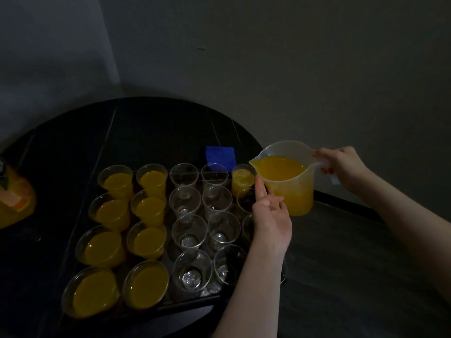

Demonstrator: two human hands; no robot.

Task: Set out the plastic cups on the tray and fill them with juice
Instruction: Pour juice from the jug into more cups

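A dark tray on a black table holds rows of clear plastic cups. The two left columns are full of orange juice, for example the near-left cup. The two middle columns, such as one cup, are empty. At the far right a cup holds juice. My right hand grips the handle of a translucent jug of juice, whose spout points at that cup. My left hand rests its straight fingers against the jug's side and hides part of the right column.
A blue square lies on the black table behind the tray. An orange juice container stands at the left edge. Grey walls meet in a corner behind the table. A dark ledge runs off to the right.
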